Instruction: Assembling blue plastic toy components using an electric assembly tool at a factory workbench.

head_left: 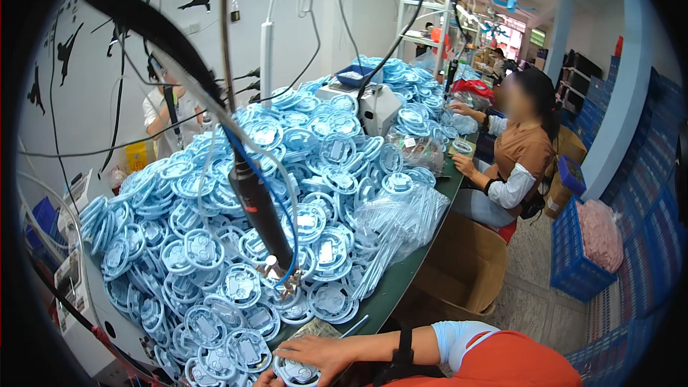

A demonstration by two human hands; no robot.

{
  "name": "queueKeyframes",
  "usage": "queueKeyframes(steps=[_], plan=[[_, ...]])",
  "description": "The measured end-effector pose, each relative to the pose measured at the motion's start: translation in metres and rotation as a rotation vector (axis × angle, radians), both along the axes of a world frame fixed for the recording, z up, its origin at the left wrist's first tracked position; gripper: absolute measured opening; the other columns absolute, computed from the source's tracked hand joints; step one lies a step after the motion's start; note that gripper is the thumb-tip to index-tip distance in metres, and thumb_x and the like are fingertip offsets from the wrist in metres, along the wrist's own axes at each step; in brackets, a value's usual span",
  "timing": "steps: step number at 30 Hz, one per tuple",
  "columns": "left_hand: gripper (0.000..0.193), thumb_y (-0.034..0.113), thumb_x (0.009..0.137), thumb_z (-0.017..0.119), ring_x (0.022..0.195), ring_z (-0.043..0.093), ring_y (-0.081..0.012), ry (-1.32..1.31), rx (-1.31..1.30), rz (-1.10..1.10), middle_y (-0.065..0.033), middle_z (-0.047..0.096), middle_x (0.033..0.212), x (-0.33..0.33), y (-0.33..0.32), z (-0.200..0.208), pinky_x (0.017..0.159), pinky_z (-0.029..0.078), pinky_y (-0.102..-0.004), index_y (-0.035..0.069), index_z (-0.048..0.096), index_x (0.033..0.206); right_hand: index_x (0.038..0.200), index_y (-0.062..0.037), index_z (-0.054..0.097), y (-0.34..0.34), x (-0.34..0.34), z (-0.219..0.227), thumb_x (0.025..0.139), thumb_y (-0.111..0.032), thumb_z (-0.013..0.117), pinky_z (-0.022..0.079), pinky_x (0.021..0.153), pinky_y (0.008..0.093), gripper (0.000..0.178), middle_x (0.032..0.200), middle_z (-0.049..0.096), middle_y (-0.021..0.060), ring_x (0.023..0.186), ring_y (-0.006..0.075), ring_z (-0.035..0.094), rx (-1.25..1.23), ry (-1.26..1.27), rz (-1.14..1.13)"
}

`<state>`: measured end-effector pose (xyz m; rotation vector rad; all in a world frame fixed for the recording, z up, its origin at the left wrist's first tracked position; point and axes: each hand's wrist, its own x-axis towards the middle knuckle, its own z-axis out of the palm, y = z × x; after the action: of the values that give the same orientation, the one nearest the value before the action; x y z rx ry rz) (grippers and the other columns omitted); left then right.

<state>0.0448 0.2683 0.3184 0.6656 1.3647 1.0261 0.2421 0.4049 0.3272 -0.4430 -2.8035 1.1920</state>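
Note:
At the lower edge, my right hand (315, 353) lies over a light blue round plastic part (297, 374), its fingers curled on the rim. Part of my left hand (267, 380) shows at the same part's left side, its fingers closed against the edge; the rest is cut off by the frame. Just above hangs a black powered screwdriver (259, 208) with a metal tip, apart from both hands. A big heap of similar light blue round parts (236, 283) covers the green table (412, 272). Beside my right hand lies a thin blue stick (355, 326).
A clear bag of thin light blue sticks (401, 218) rests on the heap's right side. An open cardboard box (462, 265) stands beside the table. A co-worker (523, 143) sits farther along; another person (172, 111) is behind the heap. Cables hang overhead. A blue crate (577, 272) stands right.

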Motion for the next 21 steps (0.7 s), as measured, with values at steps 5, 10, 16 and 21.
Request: queueKeyframes(steps=[5,10,16,21], plan=[[0.033,0.012,0.093,0.053,0.054,0.066,-0.0201,0.022,-0.024,0.005,-0.0147,0.068,0.075,0.002,0.004,0.004,0.048,0.053,-0.0272,-0.006,0.057,0.12,0.148,-0.0026,0.032,0.001,-0.002,-0.016,0.049,-0.054,0.089,0.033,0.11,0.0511,0.126,0.146,0.037,0.0277,0.134,0.0447,0.039,-0.012,0.108,-0.016],[0.026,0.011,0.096,0.055,0.054,0.064,-0.0186,0.056,-0.004,0.046,-0.0073,0.063,0.071,0.003,-0.002,0.009,0.047,0.054,-0.0284,-0.004,0.059,0.117,0.146,-0.0022,0.035,0.0,-0.006,-0.018,0.049,-0.056,0.09,0.035,0.109,0.0497,0.124,0.143,0.04,0.0262,0.131,0.0439,0.042,0.032,0.151,-0.048],[0.025,0.013,0.096,0.057,0.06,0.065,-0.018,0.091,-0.01,-0.01,-0.0084,0.064,0.078,0.016,0.01,0.014,0.048,0.053,-0.0285,-0.002,0.061,0.116,0.141,-0.0009,0.042,0.001,-0.006,-0.037,0.047,-0.055,0.09,0.041,0.105,0.0446,0.119,0.139,0.046,0.0258,0.125,0.0415,0.048,0.051,0.206,-0.128],[0.025,0.012,0.096,0.057,0.061,0.064,-0.0179,0.142,-0.018,-0.016,-0.0086,0.064,0.079,0.024,0.007,0.025,0.048,0.053,-0.0285,-0.002,0.061,0.116,0.141,0.0022,0.042,-0.004,-0.01,-0.034,0.045,-0.058,0.09,0.042,0.104,0.0443,0.123,0.135,0.049,0.0257,0.123,0.0409,0.051,0.096,0.214,-0.137]])
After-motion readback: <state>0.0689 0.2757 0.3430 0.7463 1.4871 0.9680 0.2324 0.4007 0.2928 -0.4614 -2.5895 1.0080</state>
